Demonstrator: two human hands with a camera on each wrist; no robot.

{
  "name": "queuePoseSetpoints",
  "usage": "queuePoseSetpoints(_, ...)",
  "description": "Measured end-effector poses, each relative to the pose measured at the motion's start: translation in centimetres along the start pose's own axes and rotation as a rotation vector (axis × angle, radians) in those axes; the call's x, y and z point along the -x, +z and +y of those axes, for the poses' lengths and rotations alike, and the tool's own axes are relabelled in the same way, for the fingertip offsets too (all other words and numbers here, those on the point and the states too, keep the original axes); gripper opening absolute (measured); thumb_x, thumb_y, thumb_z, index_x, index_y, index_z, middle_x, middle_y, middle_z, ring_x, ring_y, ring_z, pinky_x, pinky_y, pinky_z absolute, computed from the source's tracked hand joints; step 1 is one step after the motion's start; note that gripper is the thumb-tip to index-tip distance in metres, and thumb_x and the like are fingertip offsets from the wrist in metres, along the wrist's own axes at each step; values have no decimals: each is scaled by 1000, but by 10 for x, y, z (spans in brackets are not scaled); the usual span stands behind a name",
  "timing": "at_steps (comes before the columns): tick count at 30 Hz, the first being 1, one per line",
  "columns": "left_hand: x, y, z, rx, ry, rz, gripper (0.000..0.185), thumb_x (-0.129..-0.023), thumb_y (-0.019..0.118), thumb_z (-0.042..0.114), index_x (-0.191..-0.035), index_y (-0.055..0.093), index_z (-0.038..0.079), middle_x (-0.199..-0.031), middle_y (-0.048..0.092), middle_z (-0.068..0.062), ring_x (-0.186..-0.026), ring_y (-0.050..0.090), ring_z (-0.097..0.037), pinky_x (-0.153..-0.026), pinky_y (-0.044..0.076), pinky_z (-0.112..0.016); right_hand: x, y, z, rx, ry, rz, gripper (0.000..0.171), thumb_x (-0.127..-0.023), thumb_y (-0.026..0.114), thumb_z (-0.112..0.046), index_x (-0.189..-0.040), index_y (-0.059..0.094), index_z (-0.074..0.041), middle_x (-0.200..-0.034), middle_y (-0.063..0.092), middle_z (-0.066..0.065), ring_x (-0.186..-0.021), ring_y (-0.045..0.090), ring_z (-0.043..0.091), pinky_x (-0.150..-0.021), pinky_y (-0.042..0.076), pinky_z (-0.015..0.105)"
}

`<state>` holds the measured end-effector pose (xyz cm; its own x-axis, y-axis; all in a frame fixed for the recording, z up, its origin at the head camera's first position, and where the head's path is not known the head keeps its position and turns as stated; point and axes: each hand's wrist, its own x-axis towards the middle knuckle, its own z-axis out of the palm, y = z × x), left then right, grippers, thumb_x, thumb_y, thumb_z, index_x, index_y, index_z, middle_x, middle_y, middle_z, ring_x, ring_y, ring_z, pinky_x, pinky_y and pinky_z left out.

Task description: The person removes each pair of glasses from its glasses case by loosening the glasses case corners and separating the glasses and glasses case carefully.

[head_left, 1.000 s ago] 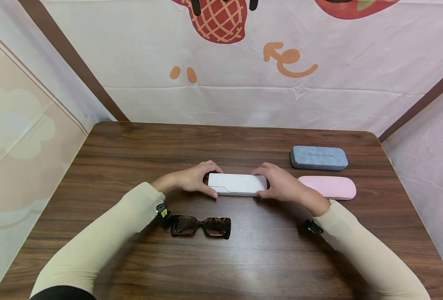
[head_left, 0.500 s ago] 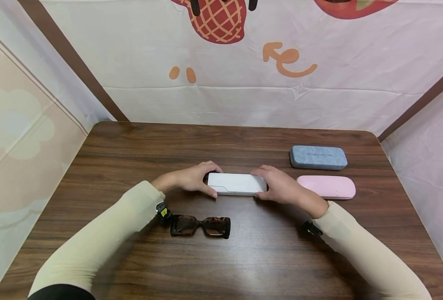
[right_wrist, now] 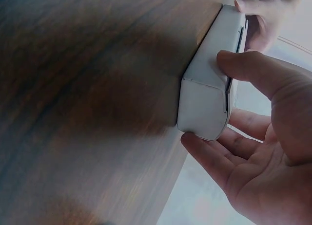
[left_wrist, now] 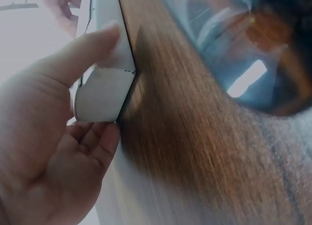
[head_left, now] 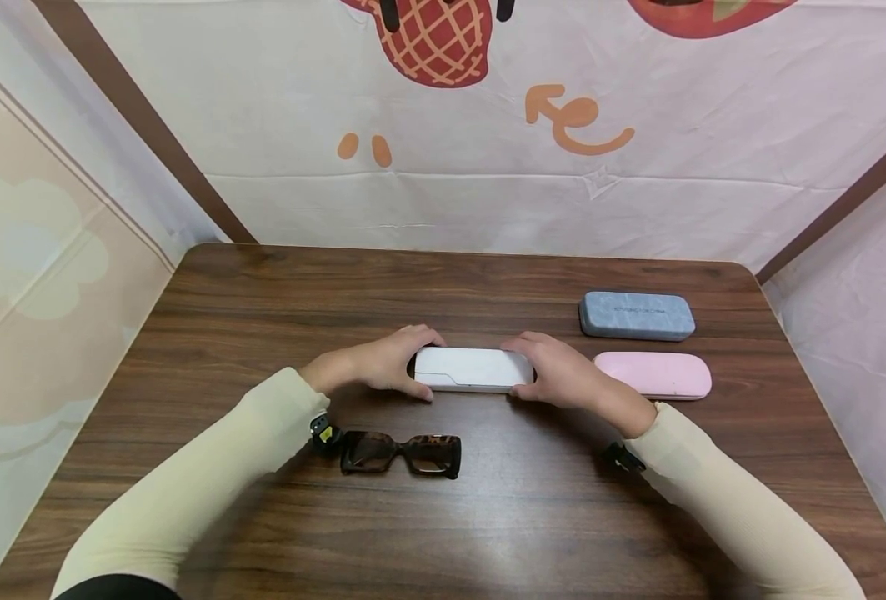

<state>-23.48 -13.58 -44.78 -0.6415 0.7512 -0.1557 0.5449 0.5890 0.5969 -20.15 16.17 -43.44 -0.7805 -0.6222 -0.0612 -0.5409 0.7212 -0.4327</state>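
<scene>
A white glasses case (head_left: 474,369) lies closed on the table, between both hands. My left hand (head_left: 382,361) grips its left end, thumb along the near side and fingers on the far side; in the left wrist view that thumb (left_wrist: 100,42) is blurred. At the other end, my right hand (head_left: 566,371) holds the case, its thumb (right_wrist: 239,64) against the near side. Tortoiseshell sunglasses (head_left: 401,454) sit folded in front of the case, close to the left wrist camera. What the case contains is hidden.
A pink glasses case (head_left: 656,373) lies beyond my right wrist, partly covered by it. Behind that one is a blue case (head_left: 638,316) with lettering on its lid. The wooden table (head_left: 322,283) ends at a printed cloth backdrop (head_left: 473,208).
My left hand and its thumb have shifted very slightly toward me. The white case, the right hand and the sunglasses stay where they were.
</scene>
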Motion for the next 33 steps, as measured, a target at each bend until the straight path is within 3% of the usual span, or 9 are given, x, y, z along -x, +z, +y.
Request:
queuePoseSetpoints(6, 1, -2, 7, -46, -10, 1, 63, -81, 88, 22, -130, 54, 3, -125, 56, -9, -119, 49, -28, -102, 42, -45, -2, -3, -2, 10, -6, 6, 57, -85, 82, -19, -135, 62, -1, -121, 65, 14, -104, 62, 24, -88, 53, 43)
queuePoseSetpoints(11, 4, -11, 3, -62, -23, 13, 63, -80, 88, 19, -131, 56, 0, -124, 58, -12, -119, 51, -29, -102, 42, -45, -10, -6, -5, 11, -18, 32, 56, -85, 82, -19, -134, 63, -1, -122, 66, 14, -107, 62, 25, -89, 52, 42)
queuePoseSetpoints(18, 9, -30, -11, -67, -34, 66, 63, -81, 87, 16, -133, 57, -2, -128, 60, -15, -118, 55, -30, -101, 44, -48, -31, -11, -8, -14, -28, 86, 57, -86, 81, -18, -136, 61, 1, -129, 65, 17, -116, 62, 30, -94, 50, 45)
queuePoseSetpoints(33, 12, -72, -46, -81, -177, 163, 69, -85, 84, 12, -144, 51, -3, -139, 55, -20, -122, 54, -33, -103, 42, -51, -93, -14, -12, -78, 34, 146, 51, -91, 76, -16, -138, 60, -2, -137, 62, 15, -124, 58, 28, -101, 47, 42)
